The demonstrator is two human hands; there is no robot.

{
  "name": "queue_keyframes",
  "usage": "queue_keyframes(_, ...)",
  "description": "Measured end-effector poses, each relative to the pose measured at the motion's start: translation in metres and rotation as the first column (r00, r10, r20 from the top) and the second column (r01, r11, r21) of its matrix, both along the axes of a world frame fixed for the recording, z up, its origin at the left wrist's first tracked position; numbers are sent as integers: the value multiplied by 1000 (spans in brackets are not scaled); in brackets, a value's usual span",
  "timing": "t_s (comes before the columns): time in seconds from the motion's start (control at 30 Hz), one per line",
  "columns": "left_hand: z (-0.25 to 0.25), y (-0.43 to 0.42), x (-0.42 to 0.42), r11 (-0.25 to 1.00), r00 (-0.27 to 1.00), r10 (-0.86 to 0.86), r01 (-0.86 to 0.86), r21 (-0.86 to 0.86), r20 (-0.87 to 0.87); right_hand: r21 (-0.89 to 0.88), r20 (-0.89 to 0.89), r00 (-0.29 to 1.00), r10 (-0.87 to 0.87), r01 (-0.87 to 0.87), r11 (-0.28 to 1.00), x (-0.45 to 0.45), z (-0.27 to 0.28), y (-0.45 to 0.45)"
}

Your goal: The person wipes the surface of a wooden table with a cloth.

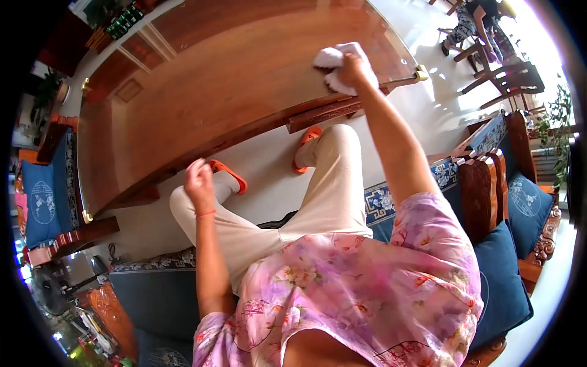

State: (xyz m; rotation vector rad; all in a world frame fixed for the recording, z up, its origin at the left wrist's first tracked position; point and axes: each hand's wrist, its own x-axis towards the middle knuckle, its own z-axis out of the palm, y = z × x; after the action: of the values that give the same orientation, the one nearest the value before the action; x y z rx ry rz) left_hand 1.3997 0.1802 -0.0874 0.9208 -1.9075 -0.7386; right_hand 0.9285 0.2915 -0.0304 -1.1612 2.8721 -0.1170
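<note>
A white cloth (331, 58) lies bunched on the glossy brown wooden table (244, 67), near its right end. My right hand (353, 71) is closed around the cloth and presses it against the tabletop, with parts of it sticking out on both sides. By the table's near edge, my left hand (199, 180) is held above my left knee, its fingers curled together. I see nothing held in it. A red string circles that wrist.
I sit on a wooden sofa with dark blue cushions (501, 284). Metal caps (421, 73) cover the table's corners. At the upper right are a wooden chair (510, 79) and another person (474, 27). A fan (52, 290) stands at the lower left.
</note>
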Motion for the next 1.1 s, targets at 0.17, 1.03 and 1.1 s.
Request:
queue_keyframes(0.17, 24, 20, -110, 910, 911, -165, 288, -299, 377, 81, 73, 938, -339, 333, 939, -73, -9, -2)
queue_keyframes(1.03, 45, 22, -246, 825, 545, -88, 509, -245, 834, -440, -213, 907, -363, 243, 865, -86, -48, -11)
queue_keyframes(1.1, 46, 19, -253, 830, 556, -81, 497, -253, 827, -440, -202, 911, -360, 244, 864, -85, -48, -11)
